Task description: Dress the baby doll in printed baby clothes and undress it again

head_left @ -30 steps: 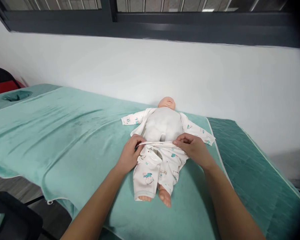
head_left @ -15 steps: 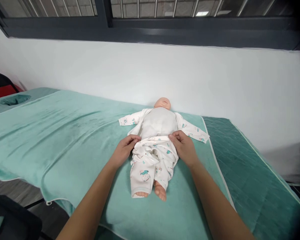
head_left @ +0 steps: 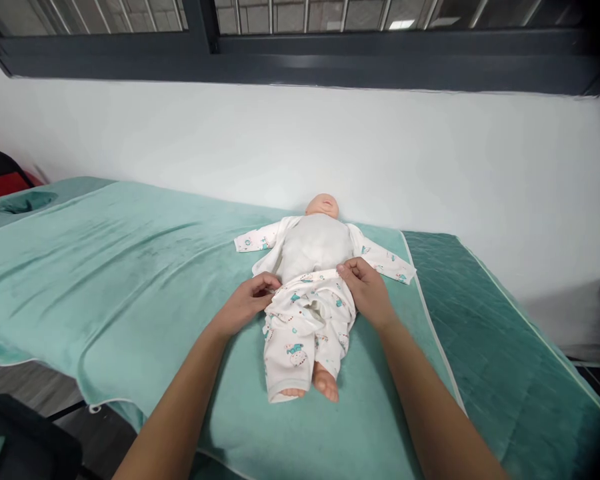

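A baby doll lies on its back, head toward the wall and feet toward me. White printed pants cover its legs up to the waist, with the toes showing at the cuffs. Its printed jacket is spread open, the sleeves out to both sides, and the pale grey torso is bare of it. My left hand is closed at the left side of the waistband, fingers pinched together. On the right side of the waistband, my right hand pinches the fabric between thumb and fingers.
A light green cover lies over the bed, with a darker quilted sheet on the right. Behind runs a white wall under a dark window frame. A black object stands at lower left.
The doll's legs have swung slightly to the right. My left hand has dropped a little at the waistband; my right hand keeps its hold.
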The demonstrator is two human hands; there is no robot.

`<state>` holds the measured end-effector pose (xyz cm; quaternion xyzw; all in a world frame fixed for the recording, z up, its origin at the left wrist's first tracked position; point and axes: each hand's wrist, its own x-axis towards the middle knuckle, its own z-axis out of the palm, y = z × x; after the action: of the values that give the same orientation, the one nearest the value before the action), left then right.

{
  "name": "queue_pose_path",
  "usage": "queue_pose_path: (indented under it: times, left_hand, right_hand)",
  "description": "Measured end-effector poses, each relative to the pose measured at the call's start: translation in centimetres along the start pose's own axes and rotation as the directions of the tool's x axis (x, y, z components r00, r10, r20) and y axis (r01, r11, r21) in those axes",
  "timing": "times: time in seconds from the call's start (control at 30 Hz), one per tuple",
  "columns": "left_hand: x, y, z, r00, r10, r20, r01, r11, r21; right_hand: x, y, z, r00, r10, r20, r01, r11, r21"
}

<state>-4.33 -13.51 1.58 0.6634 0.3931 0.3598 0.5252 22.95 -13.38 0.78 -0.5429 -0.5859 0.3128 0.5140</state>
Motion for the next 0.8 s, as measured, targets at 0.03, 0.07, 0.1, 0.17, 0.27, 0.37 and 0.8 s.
queue_pose_path:
  times: [0.03, 0.07, 0.1, 0.17, 0.27, 0.37, 0.8]
  left_hand:
    - [0.1, -0.2, 0.0, 0.999, 0.028, -0.016, -0.028, 1.0, 0.015]
    - [0.1, -0.4, 0.2, 0.998, 0.056, -0.038, -0.055, 0.998, 0.028]
    - [0.1, -0.6, 0.3, 0.995, 0.079, -0.064, -0.077, 0.996, 0.04]
    - [0.2, -0.9, 0.8, 0.985, 0.103, -0.136, -0.096, 0.994, 0.058]
    - [0.5, -0.8, 1.3, 0.952, 0.114, -0.283, -0.098, 0.993, 0.068]
    - [1.7, -0.4, 1.1, 0.919, 0.118, -0.375, -0.094, 0.992, 0.081]
    - [9.0, 1.8, -0.5, 0.888, 0.17, -0.428, 0.019, 0.915, 0.403]
  right_hand:
    - [0.0, 0.0, 0.0, 1.0, 0.001, 0.003, -0.001, 1.0, 0.002]
    - [0.0, 0.0, 0.0, 1.0, 0.002, 0.007, -0.002, 1.0, 0.002]
    - [0.0, 0.0, 0.1, 1.0, 0.002, 0.011, -0.002, 1.0, 0.0]
    - [0.0, 0.1, 0.1, 1.0, -0.001, 0.01, 0.001, 1.0, -0.003]
    - [0.0, 0.3, 0.0, 1.0, -0.004, 0.009, 0.004, 1.0, -0.004]
    - [-0.1, 0.4, -0.1, 1.0, 0.007, 0.016, -0.007, 1.0, 0.005]
    - [0.8, 0.0, -0.5, 0.99, -0.044, -0.134, 0.031, 0.994, -0.101]
